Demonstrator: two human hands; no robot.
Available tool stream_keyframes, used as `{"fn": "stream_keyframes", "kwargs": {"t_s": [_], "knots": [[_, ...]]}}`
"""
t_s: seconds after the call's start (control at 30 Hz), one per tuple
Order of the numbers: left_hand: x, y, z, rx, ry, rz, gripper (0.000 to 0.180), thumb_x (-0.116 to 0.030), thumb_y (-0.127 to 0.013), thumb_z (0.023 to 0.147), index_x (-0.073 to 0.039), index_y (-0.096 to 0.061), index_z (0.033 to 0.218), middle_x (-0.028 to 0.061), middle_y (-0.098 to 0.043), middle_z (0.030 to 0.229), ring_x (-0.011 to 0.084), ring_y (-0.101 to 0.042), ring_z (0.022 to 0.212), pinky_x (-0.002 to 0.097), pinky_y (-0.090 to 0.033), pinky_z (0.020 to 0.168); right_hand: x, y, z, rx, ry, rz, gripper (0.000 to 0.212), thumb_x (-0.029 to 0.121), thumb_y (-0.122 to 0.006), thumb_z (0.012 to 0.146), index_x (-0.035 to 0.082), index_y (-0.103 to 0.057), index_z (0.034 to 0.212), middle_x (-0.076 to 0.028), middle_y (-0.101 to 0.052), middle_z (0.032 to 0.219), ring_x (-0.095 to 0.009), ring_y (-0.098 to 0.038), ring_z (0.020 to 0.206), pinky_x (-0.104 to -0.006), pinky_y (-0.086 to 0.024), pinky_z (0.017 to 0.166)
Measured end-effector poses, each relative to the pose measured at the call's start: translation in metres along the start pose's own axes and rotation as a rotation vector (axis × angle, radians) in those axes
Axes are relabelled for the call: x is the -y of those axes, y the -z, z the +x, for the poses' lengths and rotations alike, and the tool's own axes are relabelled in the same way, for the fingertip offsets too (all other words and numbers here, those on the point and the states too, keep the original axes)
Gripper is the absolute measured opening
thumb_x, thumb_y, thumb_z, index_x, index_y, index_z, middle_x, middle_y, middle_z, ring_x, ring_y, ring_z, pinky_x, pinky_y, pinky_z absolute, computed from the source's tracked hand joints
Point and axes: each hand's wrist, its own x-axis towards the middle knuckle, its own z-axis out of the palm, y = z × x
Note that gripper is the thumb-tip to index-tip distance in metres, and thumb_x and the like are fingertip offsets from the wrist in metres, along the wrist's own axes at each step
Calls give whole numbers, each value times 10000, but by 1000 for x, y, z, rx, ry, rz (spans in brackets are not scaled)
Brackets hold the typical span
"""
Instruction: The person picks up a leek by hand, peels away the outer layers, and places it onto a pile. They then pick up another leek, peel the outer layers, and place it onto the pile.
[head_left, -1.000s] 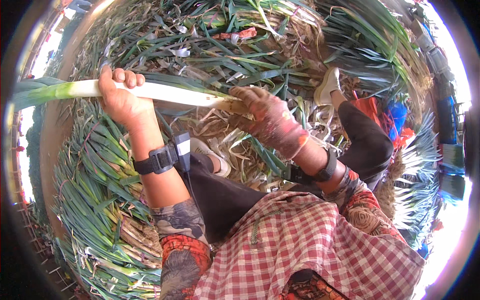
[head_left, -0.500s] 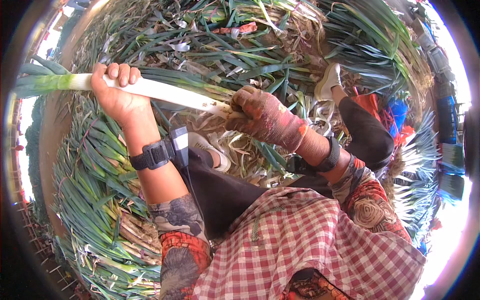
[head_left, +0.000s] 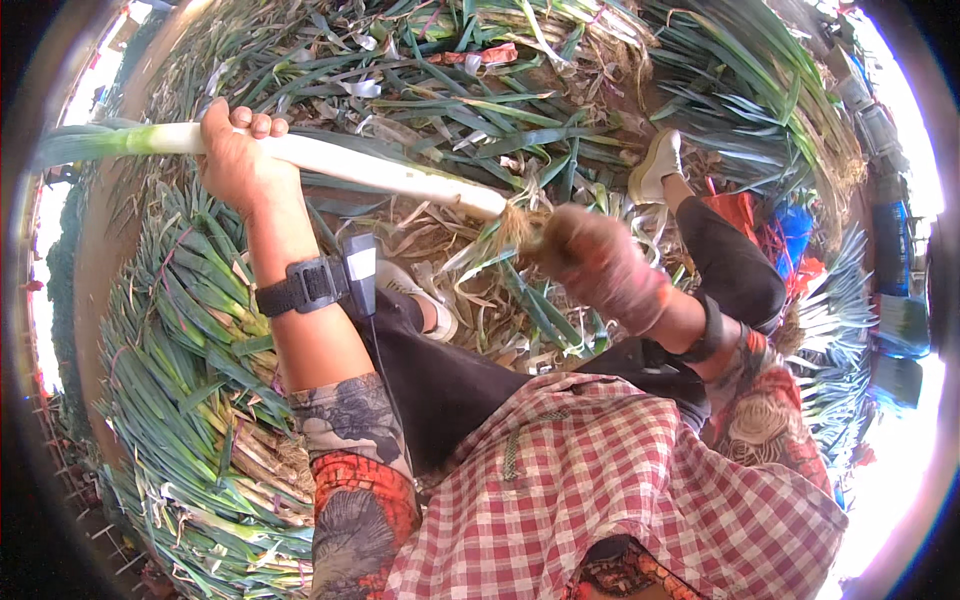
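Observation:
A long green onion [head_left: 370,173] with a thick white shaft lies nearly level across the view. My bare left hand [head_left: 246,150] is closed round the shaft close to where it turns green, and the leaves reach past it to the left. Brown roots [head_left: 515,226] fringe the other end, lower and to the right. Beside those roots is my right hand [head_left: 605,268] in a dirty reddish glove. It is smeared by motion, so its fingers, and anything in them, cannot be made out. The shaft's white surface shows bare between the two hands.
Piled green onions [head_left: 190,400] lie at my left, with more bundles [head_left: 760,90] at the far right. Cleaned ones with white ends [head_left: 825,330] stand in rows at my right. Loose leaves and peelings [head_left: 430,240] litter the ground. A blue bag [head_left: 793,235] sits near my knee.
My right hand has come off the root end and moved right and down, uncovering the roots. My left hand still grips the onion, shifted slightly right and up.

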Motion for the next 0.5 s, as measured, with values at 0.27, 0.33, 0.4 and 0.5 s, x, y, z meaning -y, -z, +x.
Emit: {"fn": "stream_keyframes", "kwargs": {"t_s": [0.27,0.33,0.4,0.5], "knots": [[5,-8,-9,-24,-4,13,155,-85,-562,732,-85,-410,762,5,-436,580,95,-381,428,259,-335,404,4,-5,16,-501,335,-213,576,236,-682,660,42,-438,1145,-179,-447,1159,-345,-446,1052,-394,-389,878],[8,-10,-11,-15,-3,29,164,-86,-573,730,-86,-412,764,6,-441,591,94,-389,440,260,-339,410,6,-23,32,-499,297,-222,595,326,-676,675,36,-463,1149,-166,-497,1118,-332,-496,1002,-397,-421,832],[10,-11,-13,-12,-6,46,174,-86,-584,727,-86,-415,766,7,-447,602,93,-398,451,260,-344,415,4,-32,44,-421,235,-155,549,302,-668,695,20,-480,1126,-157,-529,1060,-304,-530,937,-375,-438,792],[6,-8,-13,153,-63,-29,182,-139,-591,753,-93,-418,781,2,-453,635,88,-391,477,255,-344,446,7,-24,44,-133,218,336,443,245,-647,736,-1,-514,1079,-132,-578,948,-233,-569,820,-319,-456,726]]}}
